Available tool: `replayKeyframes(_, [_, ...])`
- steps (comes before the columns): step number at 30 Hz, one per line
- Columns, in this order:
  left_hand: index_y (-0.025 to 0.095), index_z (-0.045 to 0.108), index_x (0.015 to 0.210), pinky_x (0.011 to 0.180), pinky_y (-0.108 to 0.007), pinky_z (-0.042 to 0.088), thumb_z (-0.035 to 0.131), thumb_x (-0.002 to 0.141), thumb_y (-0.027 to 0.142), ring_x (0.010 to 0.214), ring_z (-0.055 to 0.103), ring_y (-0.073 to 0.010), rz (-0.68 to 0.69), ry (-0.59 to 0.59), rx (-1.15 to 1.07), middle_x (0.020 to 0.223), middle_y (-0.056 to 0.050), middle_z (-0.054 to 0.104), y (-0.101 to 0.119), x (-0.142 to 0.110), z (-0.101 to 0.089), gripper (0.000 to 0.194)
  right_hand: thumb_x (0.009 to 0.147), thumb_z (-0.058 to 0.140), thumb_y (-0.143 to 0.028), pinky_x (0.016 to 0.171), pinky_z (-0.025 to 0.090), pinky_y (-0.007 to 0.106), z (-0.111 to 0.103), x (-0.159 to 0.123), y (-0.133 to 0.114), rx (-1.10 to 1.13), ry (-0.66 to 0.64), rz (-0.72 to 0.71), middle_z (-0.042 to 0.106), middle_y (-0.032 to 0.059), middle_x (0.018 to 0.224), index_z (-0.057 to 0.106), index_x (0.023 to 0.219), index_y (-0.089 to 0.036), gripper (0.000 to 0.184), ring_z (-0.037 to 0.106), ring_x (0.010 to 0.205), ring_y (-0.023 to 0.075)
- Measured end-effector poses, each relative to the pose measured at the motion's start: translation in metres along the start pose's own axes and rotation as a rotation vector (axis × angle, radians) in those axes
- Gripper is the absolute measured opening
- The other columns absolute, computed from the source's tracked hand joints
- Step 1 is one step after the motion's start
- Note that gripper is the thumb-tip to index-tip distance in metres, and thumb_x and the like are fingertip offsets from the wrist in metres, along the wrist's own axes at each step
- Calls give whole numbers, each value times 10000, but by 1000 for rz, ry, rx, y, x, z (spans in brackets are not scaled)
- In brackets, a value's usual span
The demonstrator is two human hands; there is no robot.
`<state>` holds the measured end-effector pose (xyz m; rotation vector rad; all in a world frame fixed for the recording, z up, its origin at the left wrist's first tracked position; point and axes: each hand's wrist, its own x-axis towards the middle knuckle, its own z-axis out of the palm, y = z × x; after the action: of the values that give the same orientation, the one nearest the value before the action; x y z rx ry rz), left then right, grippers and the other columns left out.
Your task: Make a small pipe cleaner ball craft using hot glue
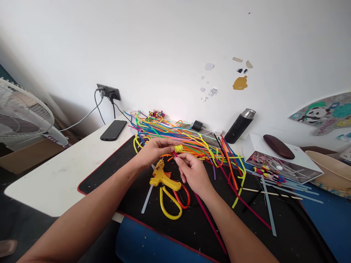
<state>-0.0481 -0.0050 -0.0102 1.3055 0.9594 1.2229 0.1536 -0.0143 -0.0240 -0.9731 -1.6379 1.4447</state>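
Single head-worn view, facing forward and down past both hands (pixel 175 157) at close range.

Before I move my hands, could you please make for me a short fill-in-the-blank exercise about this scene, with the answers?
The left hand holds a small coil coloured ____. The fan stands on the person's ____ side. The flask has a silvery cap and a ____ body. The oval case rests on a white ____.

yellow; left; black; box
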Motion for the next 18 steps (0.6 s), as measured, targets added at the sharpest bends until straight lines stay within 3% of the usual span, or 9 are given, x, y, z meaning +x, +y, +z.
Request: replayKeyframes(18, [173, 859, 1099, 834, -309, 587, 911, 758, 328, 800, 749, -180, -81, -28, -137, 1014, -101, 844, 1, -1, 0, 378, 934, 662, -533, 426, 321, 242, -3, 1, -2, -23, -2, 15, 493, -85, 505, 667, 898, -202, 333, 435, 382, 102])
